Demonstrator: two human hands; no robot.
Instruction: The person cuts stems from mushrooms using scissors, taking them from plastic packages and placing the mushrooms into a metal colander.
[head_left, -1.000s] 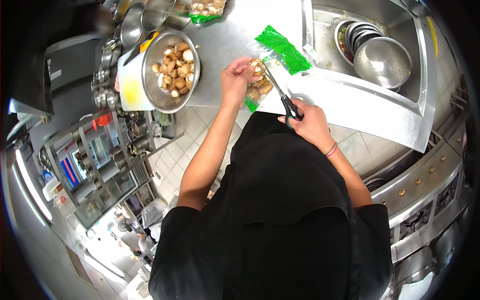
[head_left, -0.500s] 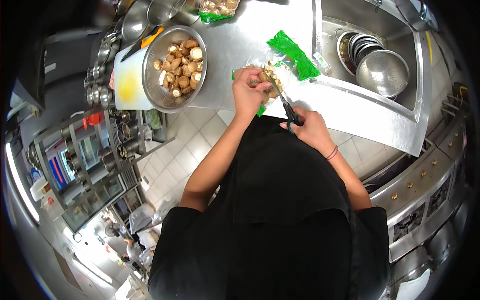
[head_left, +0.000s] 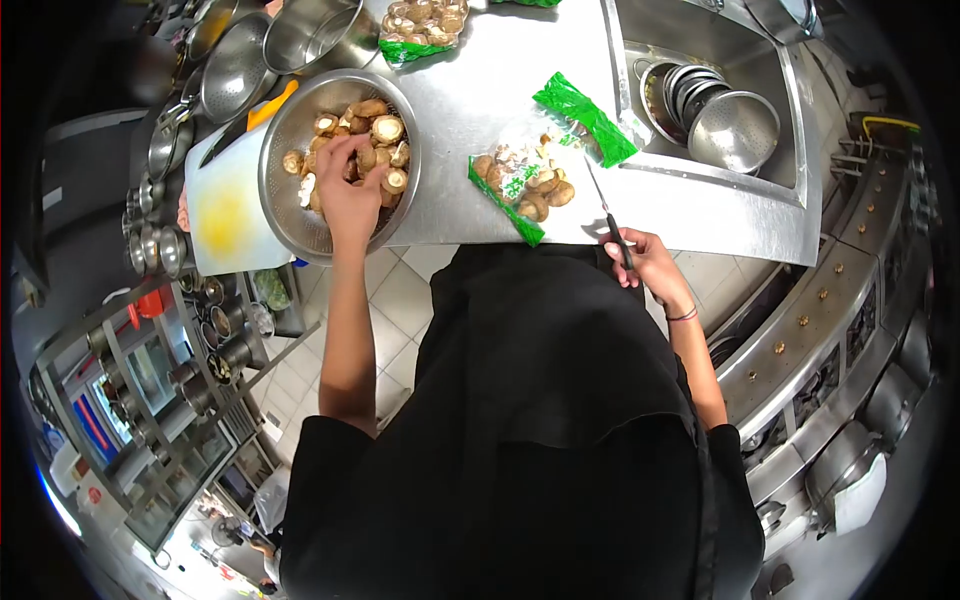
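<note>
My left hand (head_left: 350,190) is over the metal colander (head_left: 275,180), its thumb and fingers curved and apart among brown mushrooms (head_left: 388,128). A mushroom shows between thumb and forefinger, but it seems to lie on the pile. My right hand (head_left: 642,262) grips the black handles of a pair of scissors (head_left: 612,222) at the counter's front edge, blades pointing away from me. Between the hands lies an opened clear bag with green ends (head_left: 590,118), several mushrooms (head_left: 545,190) lying on it.
A second mushroom bag (head_left: 420,30) sits at the back beside steel bowls (head_left: 315,35). Left of the colander is a white cutting board (head_left: 225,225) with a yellow stain and an orange-handled knife (head_left: 270,105). The sink (head_left: 805,130) at right holds stacked colanders (head_left: 735,130).
My left hand has moved left from the bag to the colander. The scissors have drawn back from the mushrooms with my right hand, and the bag lies released on the counter.
</note>
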